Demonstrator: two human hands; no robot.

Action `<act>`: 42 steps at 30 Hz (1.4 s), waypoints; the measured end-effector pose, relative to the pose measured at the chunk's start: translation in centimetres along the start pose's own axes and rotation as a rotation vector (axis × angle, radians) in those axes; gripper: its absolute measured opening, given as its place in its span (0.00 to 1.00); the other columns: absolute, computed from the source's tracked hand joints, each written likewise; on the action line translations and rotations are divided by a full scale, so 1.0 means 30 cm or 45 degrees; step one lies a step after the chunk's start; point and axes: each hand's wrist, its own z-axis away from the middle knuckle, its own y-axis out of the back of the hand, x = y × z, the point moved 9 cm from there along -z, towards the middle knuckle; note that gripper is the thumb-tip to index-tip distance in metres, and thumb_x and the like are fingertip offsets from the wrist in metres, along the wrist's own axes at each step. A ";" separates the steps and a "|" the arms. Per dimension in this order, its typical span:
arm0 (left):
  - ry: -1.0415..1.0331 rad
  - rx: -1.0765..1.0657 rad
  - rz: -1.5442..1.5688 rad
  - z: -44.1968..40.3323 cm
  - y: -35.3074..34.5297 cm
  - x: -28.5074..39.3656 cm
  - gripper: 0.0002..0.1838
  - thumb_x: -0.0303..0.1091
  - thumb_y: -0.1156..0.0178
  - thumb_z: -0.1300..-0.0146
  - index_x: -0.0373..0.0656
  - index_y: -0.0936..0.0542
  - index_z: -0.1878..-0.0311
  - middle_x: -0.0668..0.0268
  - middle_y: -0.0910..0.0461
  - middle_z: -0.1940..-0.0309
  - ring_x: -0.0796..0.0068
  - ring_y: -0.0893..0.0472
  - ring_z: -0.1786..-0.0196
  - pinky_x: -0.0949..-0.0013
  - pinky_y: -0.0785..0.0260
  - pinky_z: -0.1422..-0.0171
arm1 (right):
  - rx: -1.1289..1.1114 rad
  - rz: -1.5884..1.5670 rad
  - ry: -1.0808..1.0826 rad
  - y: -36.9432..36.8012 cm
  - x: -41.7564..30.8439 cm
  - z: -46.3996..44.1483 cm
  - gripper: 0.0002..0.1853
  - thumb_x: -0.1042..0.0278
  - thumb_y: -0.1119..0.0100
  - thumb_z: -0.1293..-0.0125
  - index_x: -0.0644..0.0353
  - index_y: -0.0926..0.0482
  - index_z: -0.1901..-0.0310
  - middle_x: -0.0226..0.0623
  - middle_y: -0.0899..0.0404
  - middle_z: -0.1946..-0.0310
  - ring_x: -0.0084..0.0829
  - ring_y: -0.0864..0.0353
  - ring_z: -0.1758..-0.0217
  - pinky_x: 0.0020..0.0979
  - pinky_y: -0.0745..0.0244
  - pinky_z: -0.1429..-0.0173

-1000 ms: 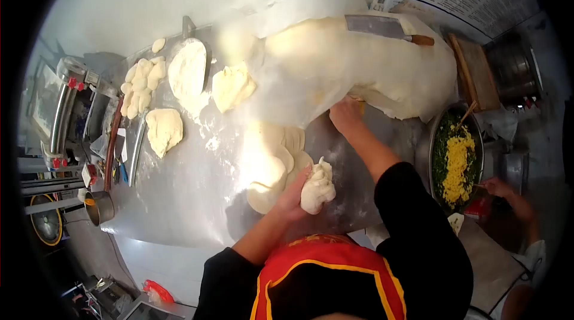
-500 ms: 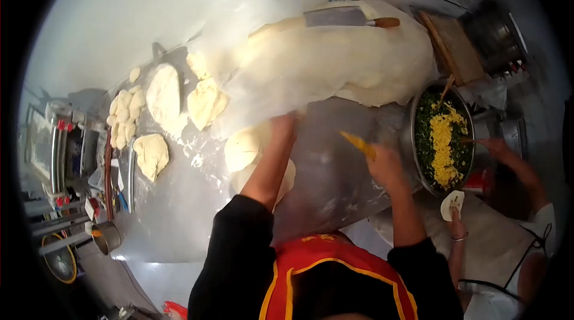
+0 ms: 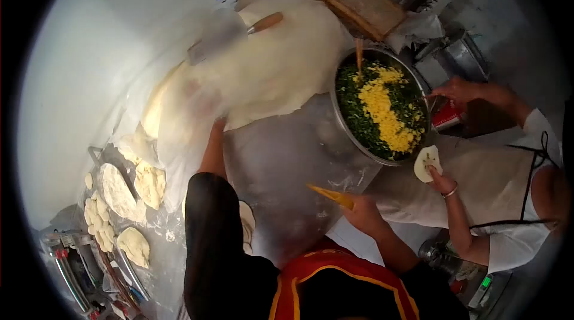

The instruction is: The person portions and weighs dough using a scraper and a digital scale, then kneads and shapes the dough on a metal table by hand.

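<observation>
My left hand (image 3: 204, 101) reaches to the large dough mass (image 3: 287, 51) and shows blurred behind a translucent plastic sheet (image 3: 173, 140); its fingers cannot be made out. In my right hand (image 3: 363, 213) is a slim yellowish rolling pin (image 3: 330, 195), its tapered end pointing left over the metal table (image 3: 281, 158). On top of the covered dough lies a cleaver with a wooden handle (image 3: 265, 23), its blade smeared by motion. A pale dough round (image 3: 247, 224) shows partly beside my left sleeve.
A steel bowl (image 3: 336, 110) holds chopped greens and yellow egg bits. A co-worker's hand (image 3: 441, 182) holds a filled wrapper (image 3: 427, 163); the other is at the bowl. Dough lumps (image 3: 149, 184) and small dough pieces (image 3: 97, 221) lie left. A wooden board (image 3: 359, 6) stands behind.
The view has turned toward the right. My left hand has moved from the dough rounds to the plastic sheet over the big dough. The rolling pin stays in my right hand, now nearer my body.
</observation>
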 end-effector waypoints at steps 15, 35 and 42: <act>1.665 2.223 -4.798 0.314 0.269 -0.757 0.35 0.35 0.37 0.40 0.35 0.39 0.32 0.38 0.46 0.30 0.38 0.42 0.30 0.50 0.47 0.27 | 0.076 0.062 0.459 0.088 0.198 0.453 0.16 0.71 0.41 0.42 0.57 0.19 0.51 0.49 0.17 0.65 0.48 0.17 0.61 0.43 0.23 0.55; 3.037 1.852 -3.089 1.061 1.135 -1.814 0.28 0.43 0.43 0.37 0.39 0.32 0.37 0.49 0.27 0.41 0.48 0.25 0.41 0.54 0.31 0.40 | -0.091 0.595 -0.861 -0.363 1.987 1.657 0.13 0.62 0.41 0.43 0.60 0.16 0.62 0.46 0.16 0.59 0.43 0.16 0.54 0.42 0.22 0.51; 3.167 1.632 -2.383 1.288 1.347 -2.060 0.26 0.46 0.46 0.35 0.40 0.30 0.38 0.49 0.27 0.41 0.50 0.25 0.41 0.51 0.34 0.37 | 0.140 0.232 -1.497 -0.739 2.256 2.498 0.14 0.58 0.39 0.45 0.61 0.15 0.67 0.48 0.16 0.68 0.47 0.15 0.64 0.43 0.21 0.60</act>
